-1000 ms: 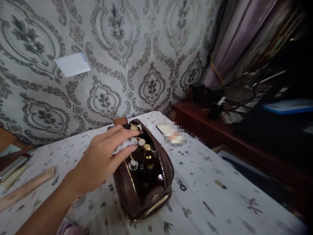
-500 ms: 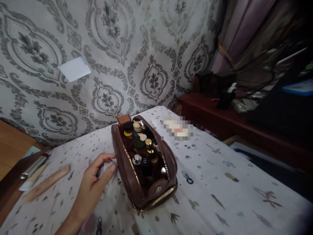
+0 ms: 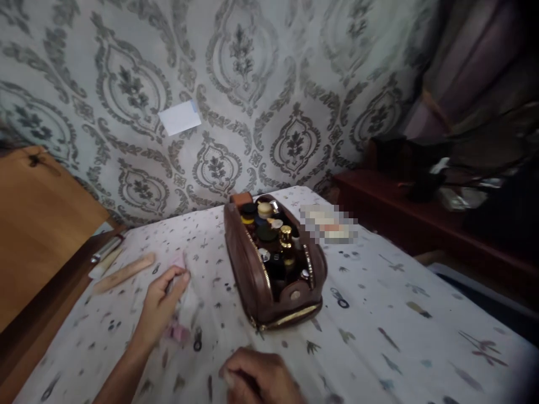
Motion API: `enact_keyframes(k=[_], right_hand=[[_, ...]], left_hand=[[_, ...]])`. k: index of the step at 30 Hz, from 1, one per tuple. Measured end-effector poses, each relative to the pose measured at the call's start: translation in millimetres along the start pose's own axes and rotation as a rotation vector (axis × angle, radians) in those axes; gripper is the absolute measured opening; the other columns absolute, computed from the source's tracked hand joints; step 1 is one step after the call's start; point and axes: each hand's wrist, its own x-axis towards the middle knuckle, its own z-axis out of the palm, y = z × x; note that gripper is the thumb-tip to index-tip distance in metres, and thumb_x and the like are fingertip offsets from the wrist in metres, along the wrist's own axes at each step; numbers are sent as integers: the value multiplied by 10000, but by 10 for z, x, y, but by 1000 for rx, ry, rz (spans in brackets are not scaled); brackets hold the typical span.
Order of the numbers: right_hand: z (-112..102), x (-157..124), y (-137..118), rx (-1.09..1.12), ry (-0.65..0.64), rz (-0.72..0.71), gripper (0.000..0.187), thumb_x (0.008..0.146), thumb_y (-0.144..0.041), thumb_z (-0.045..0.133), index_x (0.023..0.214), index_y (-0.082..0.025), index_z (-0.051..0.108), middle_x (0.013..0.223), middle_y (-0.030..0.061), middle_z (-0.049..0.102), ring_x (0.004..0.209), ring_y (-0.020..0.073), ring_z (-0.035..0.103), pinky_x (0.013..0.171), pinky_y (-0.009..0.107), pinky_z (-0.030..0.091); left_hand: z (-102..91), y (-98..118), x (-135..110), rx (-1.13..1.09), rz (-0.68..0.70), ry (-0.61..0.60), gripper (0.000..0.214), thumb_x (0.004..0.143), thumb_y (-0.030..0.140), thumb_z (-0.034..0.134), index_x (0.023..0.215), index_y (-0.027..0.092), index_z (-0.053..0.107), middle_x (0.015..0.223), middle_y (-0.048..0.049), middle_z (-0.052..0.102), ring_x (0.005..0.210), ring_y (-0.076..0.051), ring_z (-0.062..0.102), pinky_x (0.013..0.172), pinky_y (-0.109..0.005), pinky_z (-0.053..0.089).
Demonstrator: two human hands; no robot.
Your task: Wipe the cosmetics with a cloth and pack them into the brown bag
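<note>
My left hand (image 3: 162, 306) is left of the brown toiletry bag (image 3: 242, 264), apart from it. Its thumb and forefinger meet in a pinch, and whatever lies between them is too blurred to name. A blurred pink item (image 3: 179, 332) shows on the cloth beside the wrist. At the bottom edge my right hand (image 3: 263, 376) is curled closed, a small pale spot at its fingertips; I cannot tell what it grips. The bag stands unzipped, holding several small bottles and jars, among them a gold-capped bottle (image 3: 286, 238) and a black box-like piece (image 3: 275, 266).
A beige tube (image 3: 126, 273) lies at the left, beside a whitish tube (image 3: 105, 264) and a silvery tube (image 3: 107, 248). Behind the bag's right side is a pixelated item (image 3: 330, 223). A patterned wall (image 3: 252, 84) closes the back; a dark red desk (image 3: 366, 196) stands at right.
My left hand has drawn away from the bag's side and closed its fingers. My right hand has come into view at the bottom. The camera view has shifted, moving the scene rightward.
</note>
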Motion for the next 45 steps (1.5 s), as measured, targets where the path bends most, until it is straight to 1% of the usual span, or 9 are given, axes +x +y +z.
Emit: enact_keyframes(k=[4,8,13,23,27,31,36,40,45], right_hand=[[12,8,-74,-123,16,-18,296,951,-317,434,716,-189,560,651,-2,616,619,114,579,593,190,403],[42,17,-28,-196,9,-8,299,955,-335,412,721,-196,535,646,-5,589,610,123,554,584,205,390],[90,40,56,-287,-29,49,310,946,-358,396,723,-196,539,640,-3,550,610,140,527,583,229,380],[190,93,80,-384,-104,90,345,933,-397,396,695,-197,546,604,-12,496,585,146,477,559,247,369],[263,211,7,-487,-139,43,286,916,-355,432,762,-200,617,662,11,598,620,170,548,597,268,415],[441,424,-34,-581,-111,-56,227,907,-308,458,959,-216,659,904,58,665,791,205,628,738,316,498],[778,714,106,-665,-97,-168,368,837,-198,519,1192,-205,616,1098,106,632,1044,255,596,917,386,500],[909,803,293,-635,-66,-208,395,868,-184,480,1240,-215,611,1120,104,638,1053,253,595,950,415,493],[861,815,464,-550,17,-188,360,893,-278,485,1214,-204,632,1154,105,655,1101,261,608,964,436,502]], left_hand=[[-243,-339,65,-29,50,222,328,863,469,540,668,208,494,585,65,351,548,-116,347,513,-227,299],[-319,-661,68,10,31,331,317,886,456,475,684,212,465,611,63,344,573,-119,361,537,-228,312],[-251,-861,-32,87,28,242,270,895,425,448,790,203,561,623,56,460,563,-126,422,561,-237,345],[-211,-953,-111,309,75,98,190,884,306,491,858,219,659,771,-7,657,748,-180,582,743,-278,395],[-236,-1061,-77,318,72,104,208,907,291,463,875,215,654,805,-16,671,774,-180,591,752,-277,404],[-252,-1131,-56,298,64,142,204,900,282,459,833,213,639,726,10,634,705,-163,567,707,-265,393],[-263,-1178,-25,284,37,252,239,889,359,502,726,214,602,611,46,535,612,-144,509,631,-250,360],[-429,-1272,109,280,-40,390,293,886,380,508,662,204,578,611,33,557,616,-148,527,616,-249,375],[-951,-1486,352,336,-194,522,145,874,240,498,860,202,638,860,-14,706,815,-171,635,722,-253,442]])
